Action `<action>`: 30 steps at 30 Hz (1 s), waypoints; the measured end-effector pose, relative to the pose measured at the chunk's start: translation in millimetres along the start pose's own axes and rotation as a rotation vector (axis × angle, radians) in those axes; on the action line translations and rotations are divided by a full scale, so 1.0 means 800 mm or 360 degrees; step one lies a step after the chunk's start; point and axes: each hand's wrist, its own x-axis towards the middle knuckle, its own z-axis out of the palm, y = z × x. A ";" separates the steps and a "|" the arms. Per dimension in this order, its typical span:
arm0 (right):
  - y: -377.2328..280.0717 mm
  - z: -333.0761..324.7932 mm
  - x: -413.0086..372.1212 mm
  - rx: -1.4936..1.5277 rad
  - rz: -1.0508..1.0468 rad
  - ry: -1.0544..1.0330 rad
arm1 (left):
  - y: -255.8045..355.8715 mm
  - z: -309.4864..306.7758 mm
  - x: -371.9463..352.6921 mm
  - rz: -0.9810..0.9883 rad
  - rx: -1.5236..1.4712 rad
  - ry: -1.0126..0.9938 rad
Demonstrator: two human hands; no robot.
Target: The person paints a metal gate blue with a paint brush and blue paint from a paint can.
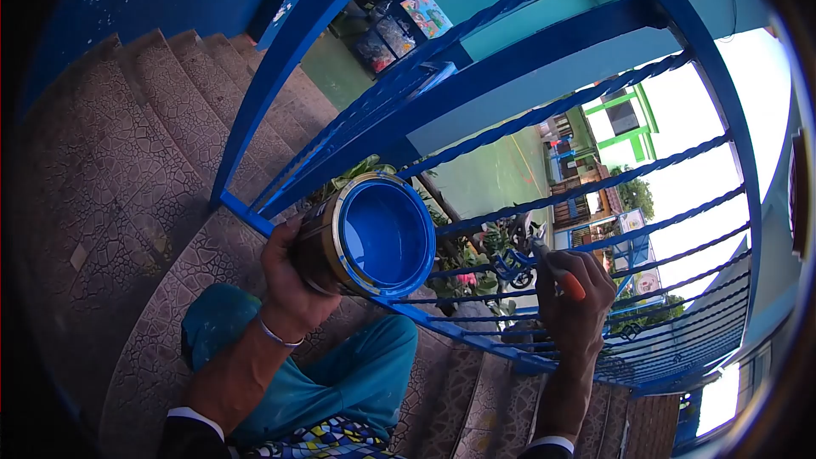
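Note:
My left hand (293,285) is wrapped around the side of an open paint can (320,242), its mouth tilted toward me. Glossy blue paint (389,234) fills the inside, and blue smears coat the rim. In my closed right hand (578,302) is a paintbrush (569,284) with an orange handle end, its head pointing up and away. The brush head overlaps the twisted bars of the blue metal railing (544,116), close to a blue scroll ornament (514,269). Most of the bristles are hard to see against the bars.
Stone-patterned stairs (170,110) curve up on the left and continue down at the lower right (484,399). My bent legs in teal trousers (340,382) rest on a step. Plants (467,259) grow behind the railing, with a green courtyard (501,174) beyond.

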 end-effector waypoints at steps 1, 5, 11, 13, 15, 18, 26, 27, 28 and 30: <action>-0.004 -0.003 0.000 0.0081 -0.0009 0.0053 | -0.001 0.003 0.000 -0.0002 0.0014 -0.0003; 0.008 0.013 -0.012 0.0119 0.0042 -0.0151 | -0.003 0.006 -0.003 -0.0025 0.0024 -0.0009; 0.014 -0.005 -0.031 0.0003 0.0079 0.0103 | -0.006 -0.001 -0.002 -0.0023 0.0019 -0.0001; 0.007 -0.004 -0.034 0.0167 0.0036 0.0152 | -0.009 0.005 -0.003 -0.0025 0.0029 -0.0038; 0.011 0.007 -0.035 0.0183 0.0022 0.0079 | -0.010 0.005 -0.003 -0.0050 0.0017 -0.0042; 0.024 0.006 -0.037 0.0052 0.0105 0.0056 | -0.012 0.001 -0.007 -0.0070 0.0015 -0.0021; 0.003 -0.034 -0.065 0.0668 0.0369 0.0987 | -0.020 0.011 -0.012 -0.0101 0.0034 0.0049; -0.010 -0.035 -0.066 0.0889 0.0418 0.1182 | -0.021 0.012 -0.012 -0.0105 0.0051 0.0067; -0.017 -0.039 -0.068 0.1035 0.0414 0.1222 | -0.022 0.014 -0.014 -0.0105 0.0074 0.0084; -0.053 -0.043 -0.052 0.1365 0.0522 0.1145 | -0.024 0.009 -0.013 -0.0144 0.0095 0.0077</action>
